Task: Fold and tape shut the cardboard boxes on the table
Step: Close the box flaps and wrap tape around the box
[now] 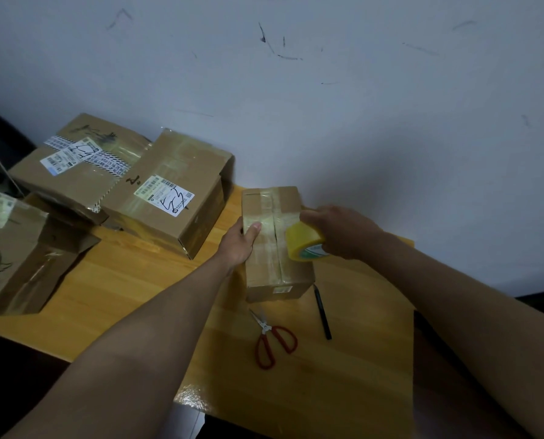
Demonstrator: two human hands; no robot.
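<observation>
— Gripped in the right hand is the roll of tape, fingers curled over it, its edge held against the top of the small box. The box is steadied by the left hand: thumb laid flat on the top, the other fingers hidden down the left side.

— Where is the box placed?

— On the table, near its back edge by the wall. The flaps are already folded down. The seam should be kept shut under the thumb while the strip is drawn taut along it, then pressed flat so no wrinkles are trapped.

— What can be reached for cutting?

— Scissors are lying just in front of the box, with a pen beside them. Both may be knocked by a forearm. Larger boxes are piled to the left, well apart; one open box is left untaped.
</observation>
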